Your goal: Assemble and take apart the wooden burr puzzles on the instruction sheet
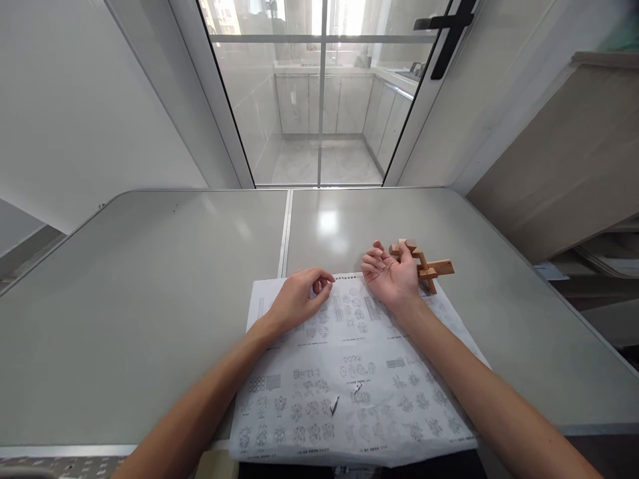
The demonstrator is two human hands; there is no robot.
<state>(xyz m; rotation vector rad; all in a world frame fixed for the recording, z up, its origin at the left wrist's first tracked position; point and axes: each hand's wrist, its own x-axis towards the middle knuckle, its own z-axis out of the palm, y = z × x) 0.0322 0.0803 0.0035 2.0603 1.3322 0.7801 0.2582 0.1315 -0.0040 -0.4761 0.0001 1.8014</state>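
A pale grey folding table (150, 279) fills the lower half of the view, split by a metal seam down its middle. Toward the near edge a large white instruction sheet (349, 392) is spread flat, printed with rows of small puzzle diagrams, and its near edge hangs slightly past the table rim. The left hand (299, 299) is laid on the upper left part of the sheet, palm down, with the fingers loosely curled under and the fingertips touching the paper; nothing is gripped in it. Just to its right, at the upper right corner of the sheet, the right hand (392, 273) is turned palm up with the fingers half bent and relaxed, and no object is enclosed by them. Directly behind and right of this hand, touching or nearly touching the thumb side, a wooden interlocking burr puzzle (424, 266) is seen resting on the bare tabletop just beyond the sheet, several notched sticks being crossed, one projecting to the right. Beyond the table a glass sliding door (319, 93) with a black handle (449, 30) is visible, and at the far right a light wooden cabinet (564, 153) is partly shown.
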